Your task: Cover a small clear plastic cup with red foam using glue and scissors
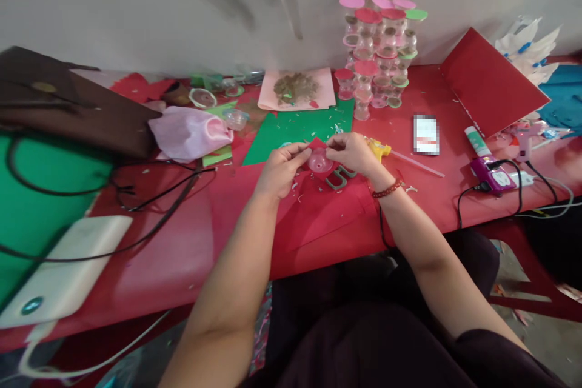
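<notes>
Between my hands is a small round clear plastic cup (321, 162), with a piece of red paper (317, 143) against it. My left hand (285, 168) pinches its left side between thumb and fingers. On the other side, my right hand (353, 154) has its fingertips closed at the cup's upper right edge. Scissors (337, 182) with grey-green handles lie just below my right hand, their blades mostly hidden. To the right of that hand sits a yellow glue gun (379, 148), partly covered, with a clear glue stick (421, 165) pointing away from it.
Beyond my hands stands a hanging craft of clear cups (364, 48) with coloured paper discs. Green card (313, 121) and pink paper (268, 97) with scraps lie behind. A purple power adapter (493, 176) is right; a brown bag (68, 97), cables and white power bank (77, 267) are left.
</notes>
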The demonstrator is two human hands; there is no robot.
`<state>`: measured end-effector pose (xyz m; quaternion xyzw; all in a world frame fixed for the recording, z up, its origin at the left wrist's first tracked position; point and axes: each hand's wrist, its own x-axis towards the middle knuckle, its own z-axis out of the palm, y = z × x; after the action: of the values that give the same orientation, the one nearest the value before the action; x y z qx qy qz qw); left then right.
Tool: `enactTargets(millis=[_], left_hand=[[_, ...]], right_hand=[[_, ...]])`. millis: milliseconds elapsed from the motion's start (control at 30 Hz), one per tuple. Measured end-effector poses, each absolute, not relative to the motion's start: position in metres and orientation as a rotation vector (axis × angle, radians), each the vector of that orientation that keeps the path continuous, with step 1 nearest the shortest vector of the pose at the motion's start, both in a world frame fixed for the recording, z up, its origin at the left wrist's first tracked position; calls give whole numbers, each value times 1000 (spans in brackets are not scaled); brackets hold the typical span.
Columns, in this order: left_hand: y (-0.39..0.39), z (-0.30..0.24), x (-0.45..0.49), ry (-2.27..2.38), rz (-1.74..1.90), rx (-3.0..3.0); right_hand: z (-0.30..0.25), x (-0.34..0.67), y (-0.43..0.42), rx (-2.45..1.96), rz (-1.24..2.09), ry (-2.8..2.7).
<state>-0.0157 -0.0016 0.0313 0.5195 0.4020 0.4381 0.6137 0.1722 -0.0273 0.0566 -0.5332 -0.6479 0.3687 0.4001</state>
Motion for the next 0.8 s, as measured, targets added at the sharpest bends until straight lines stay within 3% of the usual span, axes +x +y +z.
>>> enactTargets(millis=[800], left_hand=[[-9,40,-16,987,1015,1273]], right_hand=[[63,175,-32,-1362,1066,-1628]])
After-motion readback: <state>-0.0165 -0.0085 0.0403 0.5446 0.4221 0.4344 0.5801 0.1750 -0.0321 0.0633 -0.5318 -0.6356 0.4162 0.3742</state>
